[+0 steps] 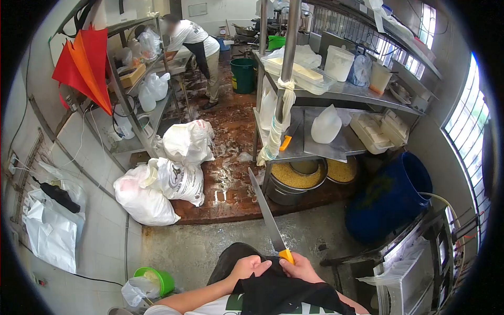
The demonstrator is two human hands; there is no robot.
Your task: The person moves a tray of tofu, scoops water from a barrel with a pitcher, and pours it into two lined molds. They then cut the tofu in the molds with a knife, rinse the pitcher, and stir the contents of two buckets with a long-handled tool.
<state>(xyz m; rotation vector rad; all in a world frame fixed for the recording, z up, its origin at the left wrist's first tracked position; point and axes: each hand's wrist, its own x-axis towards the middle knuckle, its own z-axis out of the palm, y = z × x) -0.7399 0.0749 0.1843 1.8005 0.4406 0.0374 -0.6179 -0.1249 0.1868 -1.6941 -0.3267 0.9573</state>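
- The right hand at the bottom centre of the frame is grasping a knife, its fingers closing around the yellow handle
- The knife is pointing up and away over the concrete floor, a hold that is probably keeping the edge clear of the lap and the other hand
- The left hand is resting just left of the handle, its fingers curling inward against the dark clothing; I cannot tell whether they are pinching any cloth, and they are not touching the blade
- A black apron is lying across the person's front, presumably shielding the white shirt beneath
- At the centre right, a pot of yellow food is standing under the lower shelf of the metal table, likely so that it is staying out of the walkway
- A metal bowl is sitting inside that pot, perhaps serving as a scoop
- Above it, a second yellow handle is showing on the lower shelf, near a white jug
- White sacks are leaning together left of centre, seemingly propping one another up
- A cloth is hanging knotted around the table's post, probably for easy reach
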